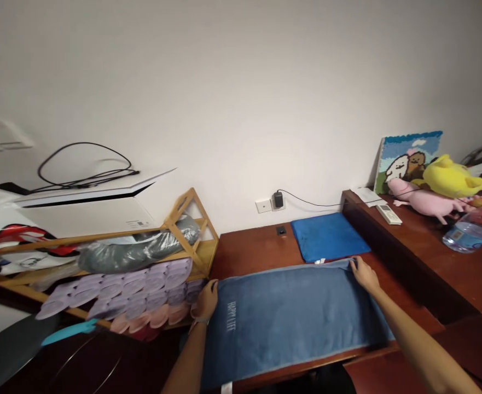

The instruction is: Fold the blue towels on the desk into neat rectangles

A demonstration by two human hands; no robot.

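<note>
A blue-grey towel (pixel 290 323) with "HAPPY LIFE" lettering near its left side lies spread over the wooden desk, its front edge by the desk's edge. My left hand (pixel 208 300) grips its far left corner, fingers closed at the edge. At the far right corner, my right hand (pixel 364 273) has its fingers pinched on the towel's edge. Behind it lies a brighter blue folded towel (pixel 329 236) with a small white tag.
Left stands a wooden rack (pixel 195 230) holding purple slippers (pixel 142 287) and a plastic-wrapped grey item (pixel 138 251). On the raised right surface are a remote (pixel 388 214), plush toys (pixel 425 200) and a plastic bottle (pixel 470 232). A plugged-in charger (pixel 279 199) trails a cable.
</note>
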